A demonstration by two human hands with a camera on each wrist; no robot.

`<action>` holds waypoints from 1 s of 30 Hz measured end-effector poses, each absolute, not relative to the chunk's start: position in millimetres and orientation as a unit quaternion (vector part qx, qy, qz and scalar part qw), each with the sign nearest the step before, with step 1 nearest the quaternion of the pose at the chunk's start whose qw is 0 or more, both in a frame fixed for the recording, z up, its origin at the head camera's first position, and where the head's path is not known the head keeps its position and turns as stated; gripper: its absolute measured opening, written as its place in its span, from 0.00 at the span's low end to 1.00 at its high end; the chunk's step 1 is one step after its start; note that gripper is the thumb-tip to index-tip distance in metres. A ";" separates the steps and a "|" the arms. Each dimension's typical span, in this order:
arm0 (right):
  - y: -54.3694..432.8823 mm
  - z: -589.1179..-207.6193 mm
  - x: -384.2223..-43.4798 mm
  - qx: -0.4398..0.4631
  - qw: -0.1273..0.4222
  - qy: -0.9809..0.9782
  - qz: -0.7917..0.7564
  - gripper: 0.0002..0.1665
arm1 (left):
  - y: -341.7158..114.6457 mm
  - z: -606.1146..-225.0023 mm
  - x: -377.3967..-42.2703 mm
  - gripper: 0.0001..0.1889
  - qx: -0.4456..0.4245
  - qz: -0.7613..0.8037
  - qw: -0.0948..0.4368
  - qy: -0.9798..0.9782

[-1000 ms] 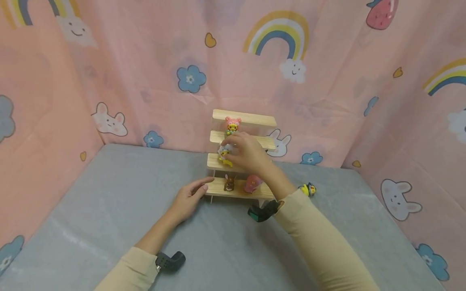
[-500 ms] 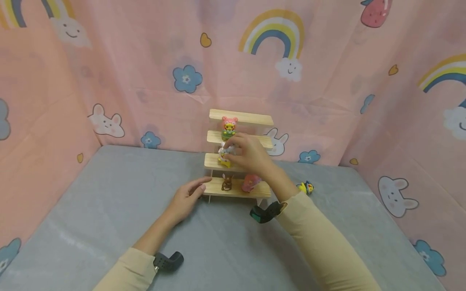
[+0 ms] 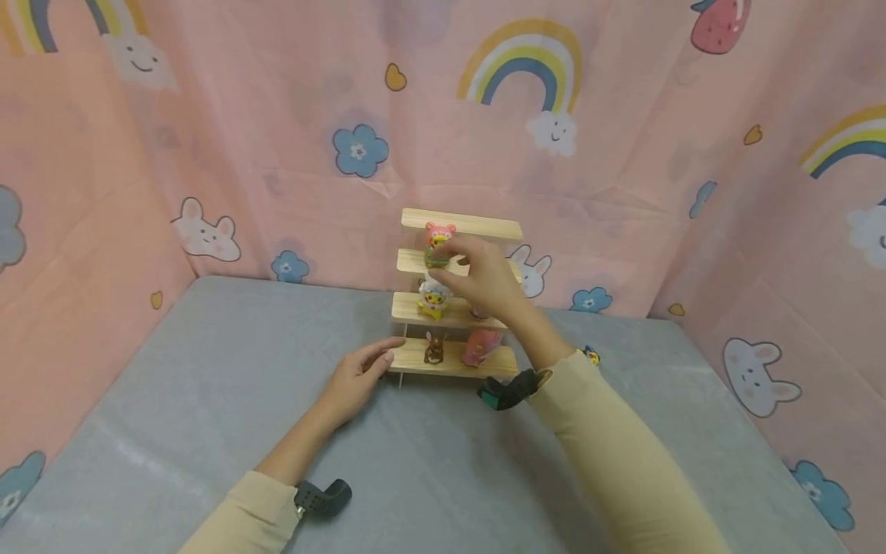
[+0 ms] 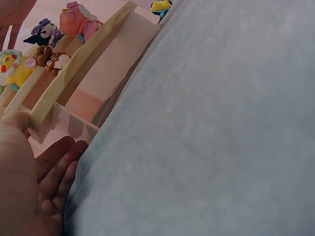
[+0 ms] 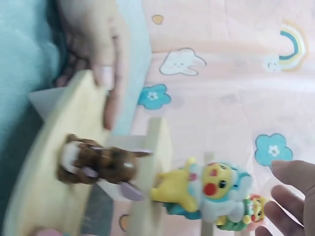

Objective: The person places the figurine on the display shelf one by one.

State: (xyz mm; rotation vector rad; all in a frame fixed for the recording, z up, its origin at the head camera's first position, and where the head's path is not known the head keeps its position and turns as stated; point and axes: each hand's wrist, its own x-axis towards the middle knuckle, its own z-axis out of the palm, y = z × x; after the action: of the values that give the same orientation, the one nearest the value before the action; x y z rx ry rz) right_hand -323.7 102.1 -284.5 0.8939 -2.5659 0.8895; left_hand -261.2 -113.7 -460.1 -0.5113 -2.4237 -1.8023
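A four-tier wooden display shelf (image 3: pixel 457 308) stands at the back of the table. My left hand (image 3: pixel 354 382) grips the left end of its lowest board, thumb on the board. My right hand (image 3: pixel 487 277) is empty, thumb and fingers apart, in front of the upper tiers. Just below its thumb, a yellow figurine in a white-and-blue hood (image 5: pixel 211 189) stands upright on the second tier. A yellow figurine in a pink hat (image 3: pixel 439 237) is on the third tier, partly behind my right fingers. A brown long-eared figurine (image 3: pixel 434 348) and a pink figurine (image 3: pixel 482 346) occupy the lowest board.
A black-and-purple figurine (image 4: pixel 45 32) is on the second tier's right side. Another yellow-and-blue figurine (image 3: pixel 591 355) lies on the grey tabletop (image 3: pixel 415 469), partly hidden by my right sleeve. A pink printed curtain (image 3: pixel 291 115) hangs close behind the shelf.
My right hand has let go of the white-and-blue-hooded figurine, which now stands on the second tier, and has moved up off it. My left hand has stayed at the shelf's end.
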 end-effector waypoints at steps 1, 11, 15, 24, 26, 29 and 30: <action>101.3 -280.6 -326.0 0.300 0.137 -0.890 0.316 0.15 | -113.8 -460.0 -261.1 0.19 -0.168 -0.587 0.039 -0.791; 90.6 -263.4 -356.4 0.261 0.079 -0.912 0.307 0.21 | -112.7 -460.7 -258.1 0.19 -0.162 -0.588 0.032 -0.792; 90.9 -267.0 -356.6 0.265 0.101 -0.917 0.281 0.18 | -110.9 -460.5 -259.0 0.19 -0.162 -0.595 0.025 -0.787; 96.2 -273.1 -348.9 0.250 0.160 -0.904 0.309 0.12 | -110.2 -457.0 -261.9 0.19 -0.161 -0.591 0.028 -0.790; 95.9 -274.0 -348.3 0.252 0.163 -0.902 0.311 0.12 | -111.0 -456.6 -261.4 0.19 -0.160 -0.594 0.029 -0.788; 94.8 -274.8 -347.0 0.253 0.164 -0.899 0.316 0.12 | -112.4 -456.9 -261.1 0.19 -0.159 -0.596 0.031 -0.787; 94.7 -274.8 -346.0 0.252 0.163 -0.899 0.319 0.12 | -112.9 -457.3 -261.1 0.19 -0.159 -0.597 0.031 -0.786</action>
State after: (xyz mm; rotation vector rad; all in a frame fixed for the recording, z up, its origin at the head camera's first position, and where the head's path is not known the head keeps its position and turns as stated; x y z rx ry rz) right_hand -346.0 94.7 -274.8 0.7195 -2.5643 0.9084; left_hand -261.1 -112.9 -457.3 -0.4894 -2.4211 -1.8394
